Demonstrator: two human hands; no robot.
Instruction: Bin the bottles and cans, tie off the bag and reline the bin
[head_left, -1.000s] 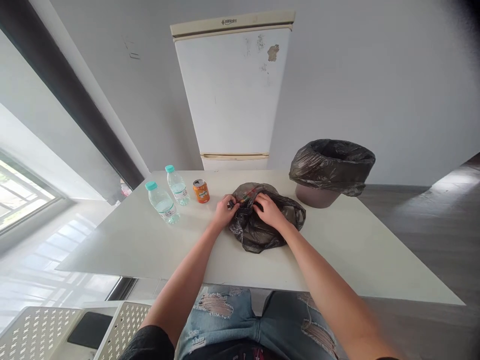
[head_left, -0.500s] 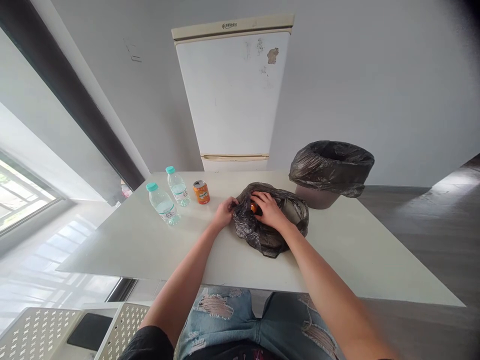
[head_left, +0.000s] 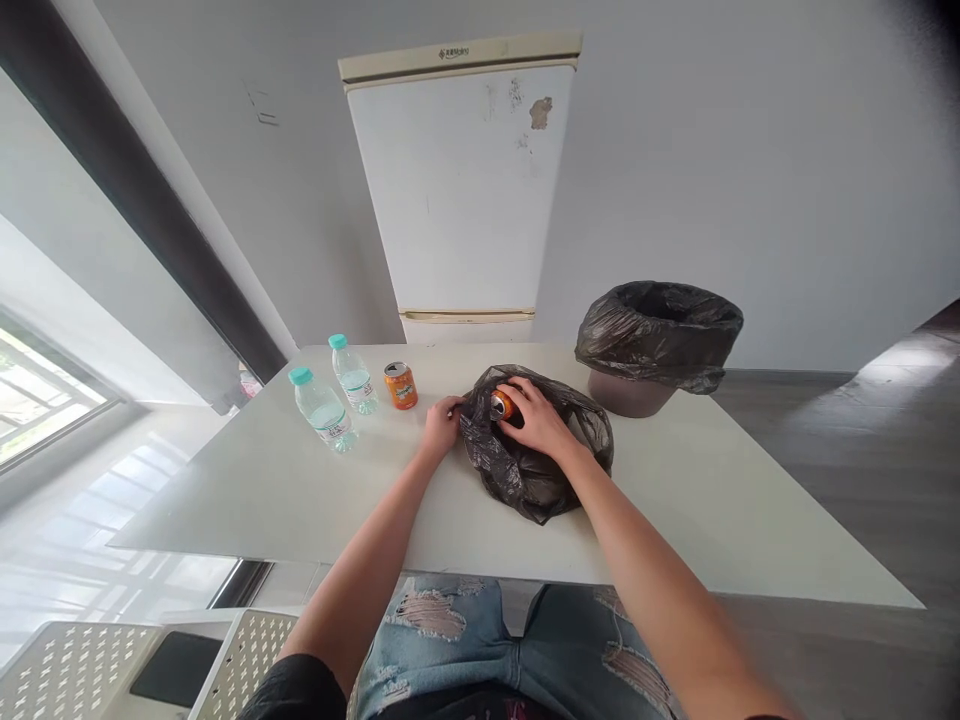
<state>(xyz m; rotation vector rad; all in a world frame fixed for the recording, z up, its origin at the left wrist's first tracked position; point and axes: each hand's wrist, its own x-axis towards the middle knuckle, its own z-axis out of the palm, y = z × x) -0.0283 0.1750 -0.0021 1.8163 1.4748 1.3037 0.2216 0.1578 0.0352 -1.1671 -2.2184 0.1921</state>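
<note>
A black plastic bag lies open on the white table in front of me. My left hand pinches the bag's left edge. Inside the bag's mouth, my right hand is closed around an orange soda can, its opened top facing me and to the left. Left of the bag stands a second orange soda can, upright with its top opened. Two clear plastic bottles with teal caps, the nearer bottle and the farther bottle, stand beside that can.
A bin lined with a black bag stands at the table's back right. Behind the white table is a white fridge against the grey wall. A perforated plastic basket sits at lower left.
The can in my right hand has come further into view at the bag's mouth, its top now showing. My left hand has stayed on the bag's edge, a little lower.
</note>
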